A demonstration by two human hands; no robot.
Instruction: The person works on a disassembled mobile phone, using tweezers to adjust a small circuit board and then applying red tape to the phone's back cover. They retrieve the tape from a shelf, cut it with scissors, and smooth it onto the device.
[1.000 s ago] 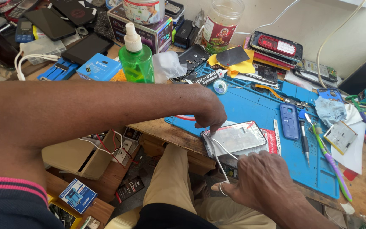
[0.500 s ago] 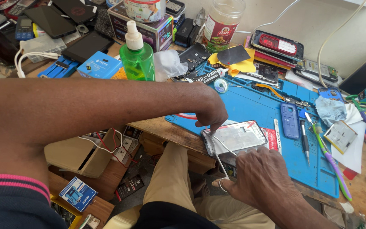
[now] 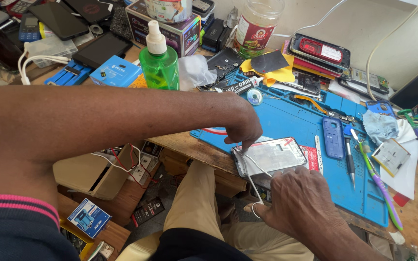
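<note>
A phone frame with a pale inner plate (image 3: 273,155) lies on the blue work mat (image 3: 296,121) at the table's front edge. My left hand (image 3: 244,128) reaches across and presses its fingertips on the frame's left end. My right hand (image 3: 300,203) rests at the near edge of the frame, fingers curled, with a thin white strip (image 3: 253,180) running from the frame's left corner down to it. Whether the right fingers pinch the strip is hidden.
A green spray bottle (image 3: 159,60) stands behind my left forearm. A small blue phone (image 3: 333,137), a dark pen (image 3: 350,161) and a purple-green toothbrush (image 3: 381,187) lie on the mat's right. Phones, boxes and a jar crowd the back. An open drawer (image 3: 93,174) sits below.
My right hand has shifted a little up and left toward the frame. My left hand stays pressed on the frame's left end.
</note>
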